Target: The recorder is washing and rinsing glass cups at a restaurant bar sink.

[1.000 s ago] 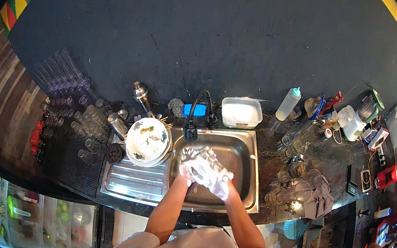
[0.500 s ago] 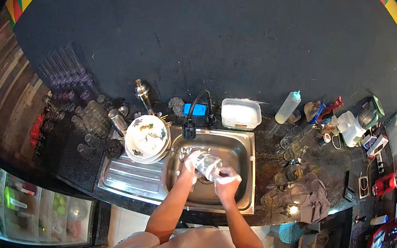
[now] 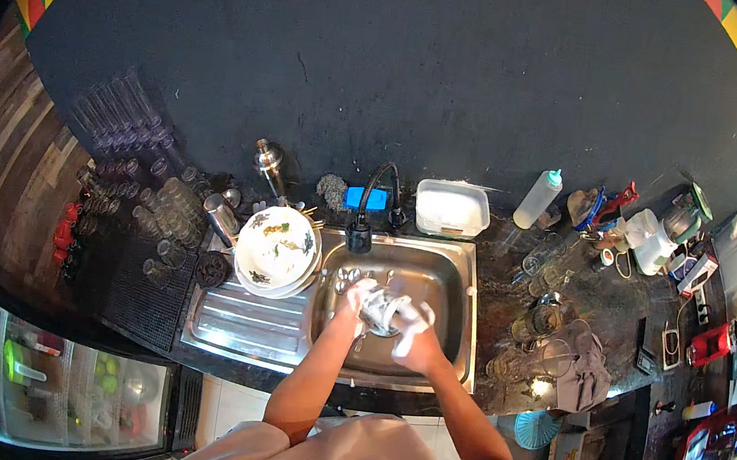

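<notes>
Over the steel sink basin (image 3: 449, 286), my left hand (image 3: 360, 299) is closed round a clear drinking glass (image 3: 386, 313) streaked with white suds. My right hand (image 3: 415, 346) is at the glass's right side, thick with white foam. Foam and motion blur hide its fingers, so whether it grips anything does not show. Several spoons (image 3: 350, 276) lie in the basin beyond my left hand. A black faucet (image 3: 359, 233) arches over the sink's far edge, above and left of the glass.
Stacked white plates with food scraps (image 3: 274, 251) stand on the left drainboard (image 3: 246, 324). A blue sponge (image 3: 366, 198) and white tub (image 3: 452, 209) sit behind the sink. Glasses crowd the left mat (image 3: 170, 215); more glassware (image 3: 546, 318) and a grey cloth (image 3: 585, 376) are right.
My right hand has shifted slightly down and its wrist has turned, with the white foam now spread up over its fingers. My left hand keeps its hold on the glass.
</notes>
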A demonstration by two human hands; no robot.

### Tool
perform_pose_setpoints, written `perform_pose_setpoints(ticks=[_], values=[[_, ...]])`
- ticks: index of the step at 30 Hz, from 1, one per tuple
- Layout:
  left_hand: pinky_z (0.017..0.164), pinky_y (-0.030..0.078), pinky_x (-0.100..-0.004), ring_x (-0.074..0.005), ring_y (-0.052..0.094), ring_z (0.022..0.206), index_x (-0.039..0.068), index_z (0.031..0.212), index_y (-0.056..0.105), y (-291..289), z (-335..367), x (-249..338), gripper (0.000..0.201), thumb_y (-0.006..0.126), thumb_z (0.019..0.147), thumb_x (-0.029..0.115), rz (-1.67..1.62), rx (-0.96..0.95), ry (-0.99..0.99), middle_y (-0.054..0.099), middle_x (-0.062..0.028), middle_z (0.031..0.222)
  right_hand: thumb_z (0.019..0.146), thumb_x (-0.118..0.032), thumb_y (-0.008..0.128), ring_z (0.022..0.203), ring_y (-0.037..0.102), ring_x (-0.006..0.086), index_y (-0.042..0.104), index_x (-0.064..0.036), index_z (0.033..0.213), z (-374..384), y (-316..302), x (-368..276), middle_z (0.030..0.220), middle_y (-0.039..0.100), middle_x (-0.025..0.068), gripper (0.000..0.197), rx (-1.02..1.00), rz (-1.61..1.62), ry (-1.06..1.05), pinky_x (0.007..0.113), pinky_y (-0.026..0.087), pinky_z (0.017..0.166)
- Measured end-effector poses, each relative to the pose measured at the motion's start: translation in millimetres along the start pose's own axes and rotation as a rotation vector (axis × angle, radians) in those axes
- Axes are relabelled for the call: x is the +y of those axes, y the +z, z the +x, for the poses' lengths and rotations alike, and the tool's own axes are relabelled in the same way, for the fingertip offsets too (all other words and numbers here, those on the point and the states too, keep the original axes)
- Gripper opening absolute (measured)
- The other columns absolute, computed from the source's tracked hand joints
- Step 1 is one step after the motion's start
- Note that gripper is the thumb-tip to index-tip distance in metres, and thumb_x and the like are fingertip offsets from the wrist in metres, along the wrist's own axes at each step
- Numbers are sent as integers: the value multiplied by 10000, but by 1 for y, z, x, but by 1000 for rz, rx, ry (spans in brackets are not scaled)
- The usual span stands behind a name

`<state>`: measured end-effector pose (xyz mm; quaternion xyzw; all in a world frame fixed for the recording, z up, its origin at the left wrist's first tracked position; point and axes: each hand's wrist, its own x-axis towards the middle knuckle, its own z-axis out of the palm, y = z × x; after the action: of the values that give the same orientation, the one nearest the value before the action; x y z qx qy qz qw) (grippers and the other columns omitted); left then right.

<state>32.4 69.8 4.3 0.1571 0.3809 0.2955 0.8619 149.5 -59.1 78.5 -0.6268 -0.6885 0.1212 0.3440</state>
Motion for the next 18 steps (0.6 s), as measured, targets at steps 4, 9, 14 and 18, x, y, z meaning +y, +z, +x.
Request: perform_pose_setpoints(ticks=[4, 9, 14, 18], values=[[643, 491, -393, -220, 595, 719, 120, 833, 586, 39, -27, 5, 223, 448, 800, 291, 100, 32, -77, 618, -59, 817, 595, -22, 525, 884, 502, 263, 552, -43, 971, 7, 3, -6, 922, 546, 127, 378, 21, 371, -6, 347, 384, 802], [646, 485, -371, -217, 588, 740, 90, 878, 571, 13, -15, 4, 254, 449, 801, 300, 8, -109, 29, 608, -62, 812, 670, -102, 575, 671, 534, 169, 550, -22, 935, -29, 78, 62, 829, 571, 42, 278, -35, 1369, 495, 300, 438, 626], [700, 487, -353, -233, 589, 777, 44, 905, 553, 1, -11, 2, 257, 469, 783, 254, -105, -28, 130, 604, -102, 860, 710, -108, 562, 655, 580, 290, 594, -53, 748, 3, 17, -24, 702, 601, 162, 74, 326, 8, 179, 315, 430, 718], [670, 473, -338, -208, 583, 755, 97, 860, 581, 5, -5, 0, 211, 495, 771, 268, 11, -81, 184, 609, -59, 822, 756, -159, 526, 776, 518, 98, 573, -16, 862, 1, 73, 5, 815, 570, 136, 185, 541, 1328, 798, 306, 390, 801]])
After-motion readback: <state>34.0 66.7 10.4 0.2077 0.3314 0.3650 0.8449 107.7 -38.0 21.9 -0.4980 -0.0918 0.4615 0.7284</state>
